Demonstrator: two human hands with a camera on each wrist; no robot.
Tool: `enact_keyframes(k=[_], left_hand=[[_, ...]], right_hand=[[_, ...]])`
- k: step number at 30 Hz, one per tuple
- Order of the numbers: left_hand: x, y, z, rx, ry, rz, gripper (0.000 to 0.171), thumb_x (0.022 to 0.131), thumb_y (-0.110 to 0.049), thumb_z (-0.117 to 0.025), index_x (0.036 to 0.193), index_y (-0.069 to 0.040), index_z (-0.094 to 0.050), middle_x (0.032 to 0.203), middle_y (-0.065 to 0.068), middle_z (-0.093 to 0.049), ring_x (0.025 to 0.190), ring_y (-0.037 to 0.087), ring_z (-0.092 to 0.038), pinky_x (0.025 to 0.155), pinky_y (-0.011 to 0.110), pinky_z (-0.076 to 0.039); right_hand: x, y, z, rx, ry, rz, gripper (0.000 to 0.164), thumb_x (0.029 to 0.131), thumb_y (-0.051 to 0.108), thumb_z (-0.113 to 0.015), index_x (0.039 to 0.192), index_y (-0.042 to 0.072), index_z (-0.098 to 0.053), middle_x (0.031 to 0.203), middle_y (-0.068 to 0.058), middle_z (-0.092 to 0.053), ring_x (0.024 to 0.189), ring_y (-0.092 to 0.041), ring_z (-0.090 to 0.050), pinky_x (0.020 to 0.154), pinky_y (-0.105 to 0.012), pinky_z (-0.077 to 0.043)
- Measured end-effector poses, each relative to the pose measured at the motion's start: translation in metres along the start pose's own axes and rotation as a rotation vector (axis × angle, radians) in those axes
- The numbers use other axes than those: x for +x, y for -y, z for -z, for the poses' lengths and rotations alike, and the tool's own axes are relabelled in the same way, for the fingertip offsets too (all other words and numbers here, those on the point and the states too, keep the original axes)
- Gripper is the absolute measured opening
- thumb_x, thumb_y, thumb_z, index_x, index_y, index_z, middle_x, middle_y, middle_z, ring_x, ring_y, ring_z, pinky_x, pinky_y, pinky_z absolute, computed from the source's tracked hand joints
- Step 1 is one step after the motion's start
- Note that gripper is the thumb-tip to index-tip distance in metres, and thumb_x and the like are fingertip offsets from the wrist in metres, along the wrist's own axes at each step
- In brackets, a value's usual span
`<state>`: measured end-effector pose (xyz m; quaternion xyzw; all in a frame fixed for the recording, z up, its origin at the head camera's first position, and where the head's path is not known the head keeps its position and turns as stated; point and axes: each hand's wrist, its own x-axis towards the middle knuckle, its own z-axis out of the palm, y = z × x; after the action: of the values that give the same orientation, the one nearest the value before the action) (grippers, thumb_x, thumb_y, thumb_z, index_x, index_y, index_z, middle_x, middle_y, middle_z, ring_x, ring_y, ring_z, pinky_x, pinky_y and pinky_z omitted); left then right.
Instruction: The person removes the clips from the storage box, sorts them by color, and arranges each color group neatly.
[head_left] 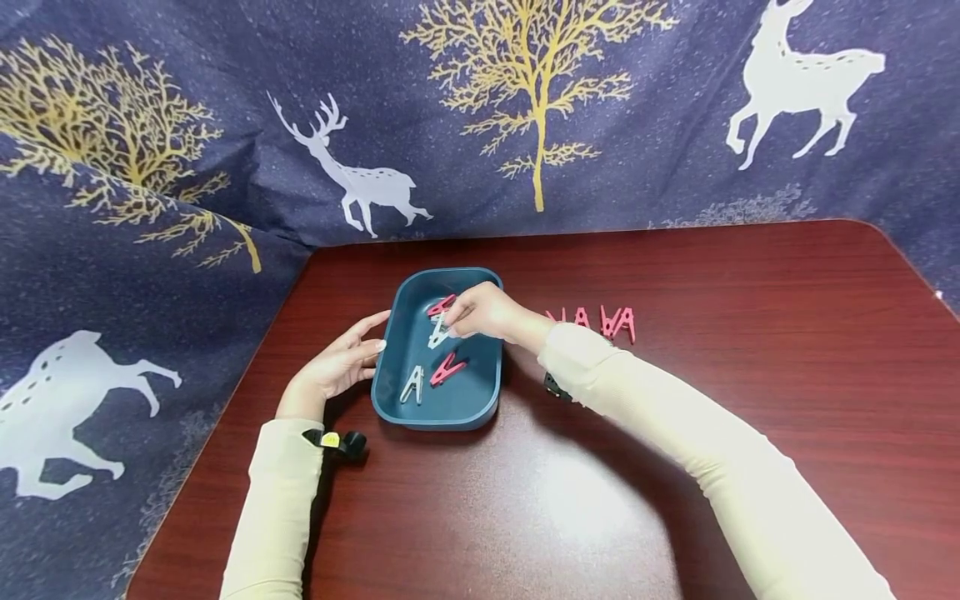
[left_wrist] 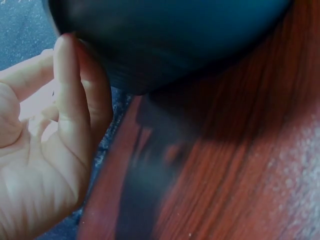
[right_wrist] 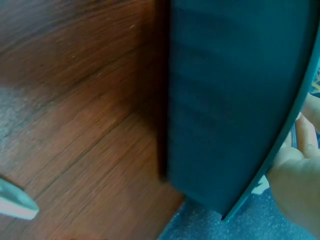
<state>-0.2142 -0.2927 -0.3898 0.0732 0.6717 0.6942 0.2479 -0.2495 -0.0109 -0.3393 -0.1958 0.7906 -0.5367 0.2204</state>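
A blue plastic bin point(head_left: 483, 414) stands at the left of the table. Inside, my right hand point(head_left: 483, 310) pinches a white clothespin point(head_left: 437, 337) between thumb and fingers. Behind the fingertips lies a pink clothespin point(head_left: 441, 305). Nearer the front of the bin are another pink clothespin point(head_left: 447, 368) and a white clothespin point(head_left: 412, 385). My left hand point(head_left: 337, 365) touches the bin's left side with its fingers fairly straight; the left wrist view shows its fingertips against the outer wall. In the right wrist view, the bin's wall hides part of the right hand point(right_wrist: 295, 175).
Several pink clothespins point(head_left: 618, 322) lie on the dark red wooden table point(head_left: 720, 333) right of the bin, partly behind my right forearm. A pale pointed piece point(right_wrist: 17, 202) shows at the right wrist view's lower left. A blue deer-patterned cloth point(head_left: 600, 167) hangs behind the table.
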Motion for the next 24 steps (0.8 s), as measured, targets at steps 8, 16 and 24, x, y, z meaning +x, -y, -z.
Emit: enact_keyframes(k=[8, 16, 24], left_hand=[[-0.001, -0.001, -0.002, 0.011, -0.011, -0.006, 0.055, 0.101, -0.003, -0.039, 0.151, -0.017, -0.019, 0.102, -0.004, -0.067, 0.089, 0.009, -0.067, 0.075, 0.026, -0.056], [0.000, -0.002, -0.004, 0.001, -0.012, 0.002, 0.057, 0.101, -0.003, -0.040, 0.151, -0.016, -0.017, 0.103, -0.003, -0.066, 0.089, 0.010, -0.067, 0.075, 0.027, -0.056], [-0.002, -0.002, -0.002, 0.002, -0.010, -0.002, 0.057, 0.101, -0.003, -0.040, 0.151, -0.015, -0.017, 0.103, -0.002, -0.066, 0.091, 0.010, -0.067, 0.076, 0.027, -0.056]], right_hand=[[-0.007, -0.003, 0.014, 0.000, -0.063, 0.064, 0.023, 0.077, -0.002, -0.073, 0.099, -0.007, -0.070, 0.097, -0.017, -0.070, 0.085, -0.017, -0.064, 0.078, -0.029, -0.056], [-0.023, -0.003, 0.033, 0.079, -0.120, 0.106, 0.027, 0.078, -0.001, -0.072, 0.103, -0.009, -0.067, 0.094, -0.013, -0.071, 0.079, -0.009, -0.063, 0.074, -0.024, -0.053], [-0.048, -0.001, 0.054, 0.071, -0.167, 0.117, 0.028, 0.080, 0.002, -0.071, 0.106, -0.006, -0.066, 0.092, -0.006, -0.072, 0.084, -0.006, -0.063, 0.077, -0.022, -0.050]])
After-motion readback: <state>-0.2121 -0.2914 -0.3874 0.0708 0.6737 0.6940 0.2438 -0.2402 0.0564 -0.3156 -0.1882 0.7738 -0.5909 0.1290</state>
